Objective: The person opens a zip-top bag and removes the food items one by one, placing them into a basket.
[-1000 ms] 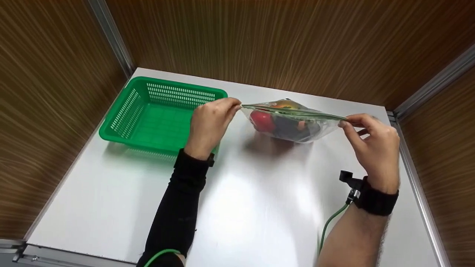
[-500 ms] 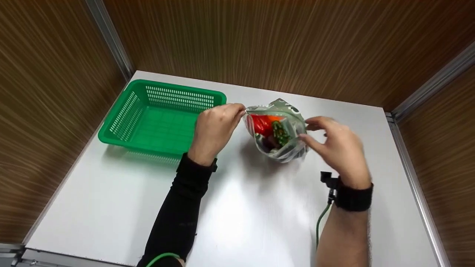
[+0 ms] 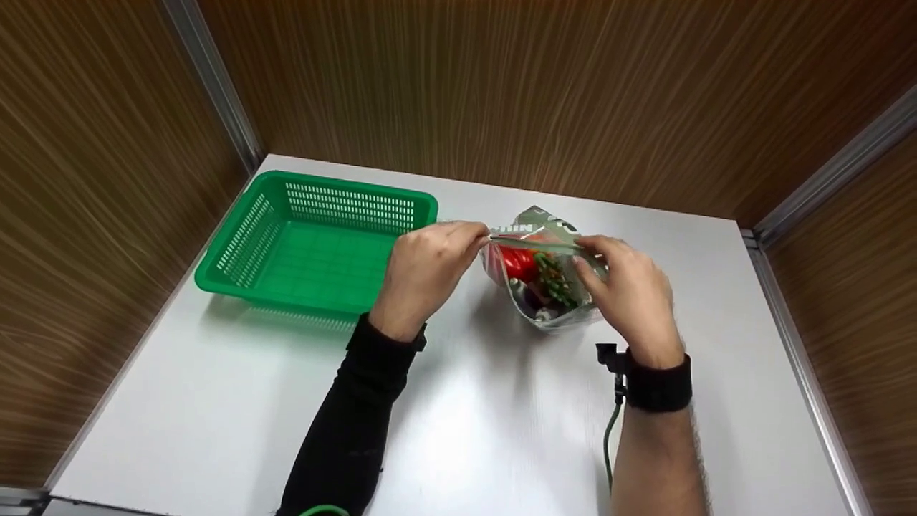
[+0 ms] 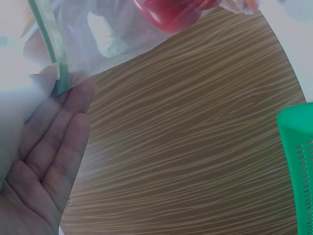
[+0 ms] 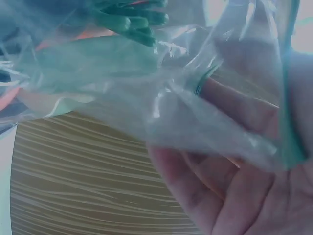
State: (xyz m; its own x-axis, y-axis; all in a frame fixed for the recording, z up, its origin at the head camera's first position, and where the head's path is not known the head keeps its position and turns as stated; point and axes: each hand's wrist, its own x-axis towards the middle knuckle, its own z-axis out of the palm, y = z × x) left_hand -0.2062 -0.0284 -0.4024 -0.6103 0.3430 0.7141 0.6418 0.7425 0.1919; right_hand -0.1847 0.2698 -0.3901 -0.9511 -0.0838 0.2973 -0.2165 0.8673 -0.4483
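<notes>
Right of the green basket [image 3: 322, 258], a clear bag [image 3: 539, 246] is pinched at its left corner by the left hand [image 3: 430, 272], seemingly so that its mouth is steadied; its right edge is met by the right hand [image 3: 634, 290], whose fingers' grip cannot be told.

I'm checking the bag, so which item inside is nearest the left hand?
The glossy red item; the green bunch and dark item lie farther from the left hand.
</notes>
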